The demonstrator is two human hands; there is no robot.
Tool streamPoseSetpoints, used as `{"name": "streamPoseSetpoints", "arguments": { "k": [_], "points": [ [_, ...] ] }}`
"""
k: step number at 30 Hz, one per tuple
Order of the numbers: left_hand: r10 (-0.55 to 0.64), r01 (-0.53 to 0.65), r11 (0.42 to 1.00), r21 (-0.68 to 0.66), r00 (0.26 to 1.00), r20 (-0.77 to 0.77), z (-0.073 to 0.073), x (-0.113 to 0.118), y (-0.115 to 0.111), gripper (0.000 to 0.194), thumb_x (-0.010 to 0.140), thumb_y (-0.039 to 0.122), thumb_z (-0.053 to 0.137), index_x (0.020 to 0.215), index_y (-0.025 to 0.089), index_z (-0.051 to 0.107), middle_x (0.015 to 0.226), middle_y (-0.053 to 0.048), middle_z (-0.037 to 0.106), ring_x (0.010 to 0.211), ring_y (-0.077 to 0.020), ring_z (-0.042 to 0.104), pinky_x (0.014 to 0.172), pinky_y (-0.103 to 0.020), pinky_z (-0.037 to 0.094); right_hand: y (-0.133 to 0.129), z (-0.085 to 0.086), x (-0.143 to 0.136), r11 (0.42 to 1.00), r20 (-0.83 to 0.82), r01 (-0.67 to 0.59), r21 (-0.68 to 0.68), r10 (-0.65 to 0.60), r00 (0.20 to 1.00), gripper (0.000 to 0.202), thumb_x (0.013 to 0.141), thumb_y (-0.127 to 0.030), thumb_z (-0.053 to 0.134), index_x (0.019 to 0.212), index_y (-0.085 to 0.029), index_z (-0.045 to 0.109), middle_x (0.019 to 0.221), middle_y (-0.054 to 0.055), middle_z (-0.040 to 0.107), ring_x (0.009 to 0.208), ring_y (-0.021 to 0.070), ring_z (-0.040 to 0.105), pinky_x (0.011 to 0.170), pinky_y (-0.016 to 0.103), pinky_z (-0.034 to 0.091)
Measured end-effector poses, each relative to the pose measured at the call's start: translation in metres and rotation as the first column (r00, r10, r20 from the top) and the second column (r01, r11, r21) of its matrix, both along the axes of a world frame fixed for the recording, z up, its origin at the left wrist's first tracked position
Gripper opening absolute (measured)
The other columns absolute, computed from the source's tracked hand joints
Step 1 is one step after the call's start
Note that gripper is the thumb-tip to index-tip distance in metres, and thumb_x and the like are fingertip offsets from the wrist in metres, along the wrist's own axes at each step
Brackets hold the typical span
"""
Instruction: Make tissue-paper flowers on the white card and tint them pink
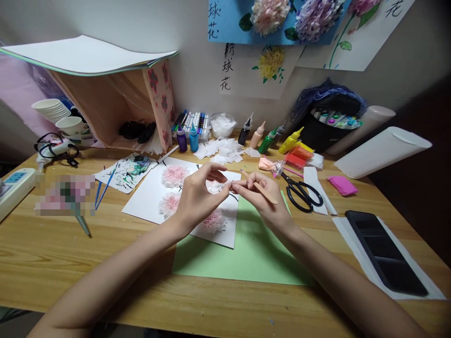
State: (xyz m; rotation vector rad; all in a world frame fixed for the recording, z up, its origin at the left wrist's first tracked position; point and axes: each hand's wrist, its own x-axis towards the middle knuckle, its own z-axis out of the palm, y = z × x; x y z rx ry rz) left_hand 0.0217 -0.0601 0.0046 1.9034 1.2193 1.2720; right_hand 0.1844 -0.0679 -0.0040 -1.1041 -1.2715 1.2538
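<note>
Above a white sheet with pink paper flowers, my hands meet at the fingertips. My left hand is closed in a pinch on a small white paper piece, mostly hidden by the fingers. A flat wooden craft stick lies slanted in my right hand, whose fingers are curled round it. The thumb and forefinger of that hand touch the left fingertips at the white piece. Part of the flower sheet is covered by my left hand. Under it lies a green sheet.
Black scissors lie to the right, beside a pink packet and a black phone-like slab. White paper scraps, glue bottles and a glass bowl stand behind. Thin brushes and a paint-smeared sheet are left.
</note>
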Motion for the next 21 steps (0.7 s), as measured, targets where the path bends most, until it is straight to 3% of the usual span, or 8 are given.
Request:
{"name": "streamPoseSetpoints", "arguments": {
  "k": [11, 21],
  "points": [
    [0.02, -0.02, 1.0, -0.016, 1.0, -0.006, -0.0008, -0.001, -0.0002, 0.023, 0.074, 0.013, 0.064, 0.096, 0.017, 0.061, 0.079, 0.0, 0.07, 0.076, -0.0133, 0.067, 0.075, -0.025, 0.051, 0.0003, -0.0003, -0.0003, 1.0, 0.015, -0.001, -0.022, 0.001, 1.0, 0.038, 0.07, -0.035, 0.075, 0.067, -0.021, 0.04, 0.073, 0.003, 0.07, 0.079, 0.0196, 0.068, 0.071, 0.031, 0.05],
    [0.012, -0.012, 1.0, 0.014, 1.0, 0.006, -0.0023, -0.0005, -0.0002, 0.024, 0.073, 0.015, 0.066, 0.096, 0.017, 0.06, 0.082, -0.001, 0.07, 0.076, -0.0133, 0.067, 0.072, -0.025, 0.052, 0.001, -0.0014, 0.0014, 0.999, -0.044, -0.026, -0.046, 0.024, 0.999, 0.036, 0.07, -0.033, 0.075, 0.067, -0.021, 0.041, 0.072, 0.003, 0.069, 0.08, 0.0198, 0.068, 0.074, 0.031, 0.05]
  ]
}}
